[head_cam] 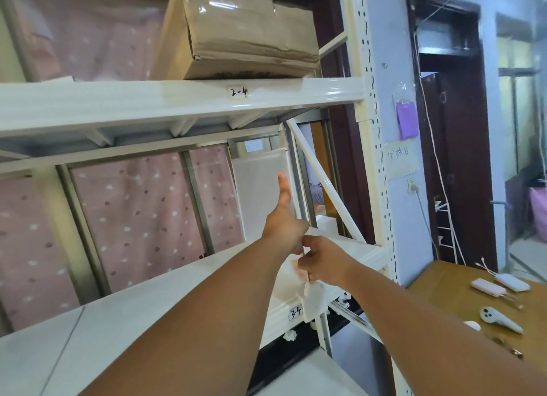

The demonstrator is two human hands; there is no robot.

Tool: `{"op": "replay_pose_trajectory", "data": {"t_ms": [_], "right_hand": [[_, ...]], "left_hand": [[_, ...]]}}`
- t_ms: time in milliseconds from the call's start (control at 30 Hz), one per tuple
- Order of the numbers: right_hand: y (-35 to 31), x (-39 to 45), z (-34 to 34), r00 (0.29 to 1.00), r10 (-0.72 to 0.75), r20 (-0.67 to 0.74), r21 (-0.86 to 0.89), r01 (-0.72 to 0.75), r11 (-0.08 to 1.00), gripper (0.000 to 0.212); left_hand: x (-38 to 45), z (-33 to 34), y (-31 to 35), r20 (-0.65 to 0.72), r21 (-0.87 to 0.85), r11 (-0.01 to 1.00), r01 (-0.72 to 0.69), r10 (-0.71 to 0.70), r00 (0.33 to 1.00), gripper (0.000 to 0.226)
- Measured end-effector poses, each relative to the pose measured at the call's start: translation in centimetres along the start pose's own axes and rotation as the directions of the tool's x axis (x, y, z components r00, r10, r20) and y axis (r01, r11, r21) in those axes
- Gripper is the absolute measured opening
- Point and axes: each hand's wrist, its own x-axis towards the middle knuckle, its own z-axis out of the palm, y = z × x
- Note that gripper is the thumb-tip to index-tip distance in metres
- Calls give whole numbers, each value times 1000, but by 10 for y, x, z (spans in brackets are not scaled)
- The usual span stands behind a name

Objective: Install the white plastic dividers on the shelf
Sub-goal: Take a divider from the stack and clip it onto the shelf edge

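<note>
A translucent white plastic divider (259, 194) stands upright at the right end of the shelf board (177, 301) labelled 3-4. My left hand (284, 221) is at the divider's lower front corner, one finger stretched up along its front edge and the others curled around it. Just below and touching it, my right hand (322, 261) pinches a thin white plastic strip. A small white clip piece (312, 299) hangs from that strip over the shelf's front lip. The divider's bottom edge is hidden behind my hands.
The upper shelf (177, 99), labelled 2-4, carries a cardboard box (239, 31). A white diagonal brace (322, 182) crosses just right of the divider, beside the perforated upright (376, 159). A wooden table (444, 295) at the right holds power banks (488, 287) and a white controller (500, 318).
</note>
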Motion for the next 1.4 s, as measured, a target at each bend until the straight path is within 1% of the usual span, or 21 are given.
{"op": "replay_pose_trajectory", "data": {"t_ms": [133,233,267,333,367,400,467,533,600,667,733,800,900,967,1000,1033,1100,1167,1267,1400], "right_hand": [[0,-5,2,1000,-12,-28,-31,11,999,32],[-1,-10,6,999,5,-46,-10,-6,1000,34],[-1,-11,6,999,11,-41,-4,-11,1000,33],[0,-13,8,999,24,-33,1,-24,1000,29],[0,-14,9,999,35,-36,2,-35,999,29],[-1,-16,9,998,45,-41,6,-45,999,30],[-4,-21,8,998,57,-39,1,-57,998,42],[-7,-28,6,996,84,-33,-24,-85,996,62],[-11,-38,3,991,121,-56,-26,-123,992,79],[-16,-46,-2,990,115,-80,-79,-121,989,86],[-24,-52,-7,992,88,-94,-136,-100,986,83],[-36,-59,-12,994,60,-94,-186,-77,980,79],[-54,-66,-15,996,52,-73,-291,-71,954,85],[-64,-68,-15,993,96,-72,-369,-116,922,95],[-69,-69,-15,990,123,-66,-411,-139,901,96],[-75,-71,-15,988,149,-51,-449,-156,880,91],[-87,-74,-13,981,195,-14,-514,-174,840,76],[-100,-79,-8,973,230,9,-573,-183,799,69],[-122,-84,5,966,252,50,-613,-170,771,70],[-152,-84,28,959,276,69,-698,-151,700,75]], "left_hand": [[3,3,0,-5,7,1000,-5,5,1000,121],[4,2,0,7,-26,999,29,-29,1000,122],[5,2,0,14,-58,997,45,-45,999,120],[5,-1,-1,11,-153,984,86,-86,996,107],[4,-2,-3,-8,-156,983,95,-97,995,103],[4,-4,-6,-33,-110,990,83,-87,996,106],[1,-8,-11,-25,2,999,32,-32,999,114],[-3,-18,-17,-22,56,998,15,-14,1000,112],[-8,-31,-23,-19,121,993,14,-12,1000,109],[-11,-48,-31,-12,189,982,22,-20,1000,110],[-18,-64,-40,-2,252,968,17,-18,1000,111],[-29,-77,-49,7,361,933,4,-7,1000,108],[-44,-93,-63,25,495,869,-3,-10,1000,104],[-52,-104,-69,34,505,863,16,-39,999,101],[-56,-111,-71,37,510,860,30,-56,998,101],[-60,-117,-74,39,526,850,38,-69,997,102],[-69,-131,-80,48,567,823,39,-80,996,104],[-77,-145,-87,49,571,819,48,-92,995,107],[-87,-171,-105,44,581,810,76,-124,991,112],[-98,-208,-123,46,592,802,73,-124,991,113]]}}
